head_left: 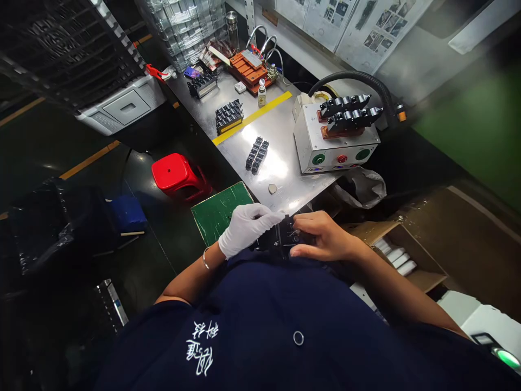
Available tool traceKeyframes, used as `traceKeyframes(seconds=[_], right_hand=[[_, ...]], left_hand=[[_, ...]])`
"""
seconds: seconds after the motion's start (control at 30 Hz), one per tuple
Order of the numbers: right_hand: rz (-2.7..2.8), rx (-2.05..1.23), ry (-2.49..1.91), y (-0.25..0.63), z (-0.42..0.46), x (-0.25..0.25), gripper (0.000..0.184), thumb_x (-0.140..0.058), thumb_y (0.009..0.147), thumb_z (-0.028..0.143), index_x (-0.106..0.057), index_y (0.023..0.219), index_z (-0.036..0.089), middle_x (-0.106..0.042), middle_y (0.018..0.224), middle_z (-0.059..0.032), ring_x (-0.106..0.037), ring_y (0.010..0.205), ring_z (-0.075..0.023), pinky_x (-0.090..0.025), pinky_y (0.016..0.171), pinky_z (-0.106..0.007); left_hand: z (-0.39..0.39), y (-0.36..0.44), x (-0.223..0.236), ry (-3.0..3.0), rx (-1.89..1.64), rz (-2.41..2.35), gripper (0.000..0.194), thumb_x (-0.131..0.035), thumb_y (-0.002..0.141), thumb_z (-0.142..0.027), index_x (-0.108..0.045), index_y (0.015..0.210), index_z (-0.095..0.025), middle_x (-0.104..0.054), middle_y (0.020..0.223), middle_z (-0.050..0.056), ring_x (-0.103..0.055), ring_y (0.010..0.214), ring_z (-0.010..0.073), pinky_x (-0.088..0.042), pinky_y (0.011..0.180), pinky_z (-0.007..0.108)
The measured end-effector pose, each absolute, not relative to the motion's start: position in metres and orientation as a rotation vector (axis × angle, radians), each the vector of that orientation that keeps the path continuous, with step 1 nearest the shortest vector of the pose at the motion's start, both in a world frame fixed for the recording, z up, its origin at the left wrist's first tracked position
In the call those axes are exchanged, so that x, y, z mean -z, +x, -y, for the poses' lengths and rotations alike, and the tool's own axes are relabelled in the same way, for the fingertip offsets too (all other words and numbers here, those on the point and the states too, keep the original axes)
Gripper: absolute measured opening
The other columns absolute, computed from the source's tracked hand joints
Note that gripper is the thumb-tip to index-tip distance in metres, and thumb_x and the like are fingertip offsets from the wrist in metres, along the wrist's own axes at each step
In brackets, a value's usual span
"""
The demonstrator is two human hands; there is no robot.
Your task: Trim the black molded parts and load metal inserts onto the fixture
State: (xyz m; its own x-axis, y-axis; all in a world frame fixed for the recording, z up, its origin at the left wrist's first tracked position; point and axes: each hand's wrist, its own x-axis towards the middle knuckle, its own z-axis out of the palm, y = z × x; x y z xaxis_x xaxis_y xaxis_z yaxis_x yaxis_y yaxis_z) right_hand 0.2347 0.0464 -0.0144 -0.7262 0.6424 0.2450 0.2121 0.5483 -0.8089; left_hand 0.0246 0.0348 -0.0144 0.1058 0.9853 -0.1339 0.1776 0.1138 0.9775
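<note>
Close to my body, below the table's front edge, is a black plastic part (pixel 279 237) with ridges and small fittings. My left hand (pixel 249 227), in a white glove, is closed, thumb and fingertips pinched at the part's upper left edge. What sits between those fingertips is too small to make out. From the right, my bare right hand (pixel 323 237) curls its fingers and thumb around the part's right side. On the metal table, two slim black ribbed parts (pixel 257 155) lie side by side. A small beige piece (pixel 272 188) is nearer to me.
A white control box (pixel 340 144) with buttons carries black parts on top. Beyond a yellow tape line (pixel 254 118) are black part stacks (pixel 229 115) and an orange fixture (pixel 249 69). Left are a red stool (pixel 175 172) and green board (pixel 222 212); right, an open carton (pixel 407 255).
</note>
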Motion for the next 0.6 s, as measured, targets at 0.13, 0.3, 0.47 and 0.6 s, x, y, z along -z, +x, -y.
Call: traceKeyframes(seconds=[0.13, 0.3, 0.47, 0.6], right_hand=[[2.303, -0.985, -0.668, 0.231, -0.046, 0.017, 0.047, -0.061, 0.088, 0.047, -0.034, 0.060, 0.021, -0.036, 0.058, 0.0049, -0.033, 0.051, -0.0076, -0.025, 0.048, -0.024], [2.324, -0.876, -0.732, 0.232, -0.045, 0.019, 0.048, -0.060, 0.089, 0.047, -0.033, 0.059, 0.021, -0.036, 0.056, 0.0046, -0.034, 0.049, -0.0079, -0.026, 0.047, -0.024], [2.347, -0.726, -0.777, 0.228, -0.044, 0.021, 0.051, -0.054, 0.093, 0.046, -0.032, 0.054, 0.020, -0.034, 0.053, 0.0043, -0.029, 0.047, -0.0078, -0.022, 0.046, -0.026], [2.290, -0.524, -0.818, 0.227, -0.045, 0.023, 0.046, -0.051, 0.092, 0.054, -0.050, 0.063, 0.019, -0.044, 0.058, 0.0017, -0.040, 0.052, -0.0095, -0.028, 0.049, -0.025]], left_hand=[[-0.034, 0.027, 0.015, 1.281, -0.960, -1.293, 0.034, -0.072, 0.073, -0.044, -0.062, 0.054, -0.017, -0.062, 0.057, -0.001, -0.051, 0.054, 0.0098, -0.041, 0.053, 0.023], [-0.031, 0.029, 0.021, 1.199, -0.970, -1.320, 0.035, -0.072, 0.072, -0.046, -0.063, 0.057, -0.016, -0.062, 0.059, 0.000, -0.050, 0.056, 0.0101, -0.041, 0.054, 0.023], [-0.029, 0.030, 0.028, 1.074, -1.022, -1.394, 0.036, -0.071, 0.071, -0.048, -0.063, 0.058, -0.015, -0.058, 0.058, -0.001, -0.047, 0.057, 0.0093, -0.039, 0.055, 0.023], [-0.029, 0.034, 0.028, 0.974, -1.043, -1.400, 0.039, -0.070, 0.072, -0.050, -0.062, 0.058, -0.014, -0.056, 0.058, -0.001, -0.045, 0.057, 0.0086, -0.037, 0.053, 0.022]])
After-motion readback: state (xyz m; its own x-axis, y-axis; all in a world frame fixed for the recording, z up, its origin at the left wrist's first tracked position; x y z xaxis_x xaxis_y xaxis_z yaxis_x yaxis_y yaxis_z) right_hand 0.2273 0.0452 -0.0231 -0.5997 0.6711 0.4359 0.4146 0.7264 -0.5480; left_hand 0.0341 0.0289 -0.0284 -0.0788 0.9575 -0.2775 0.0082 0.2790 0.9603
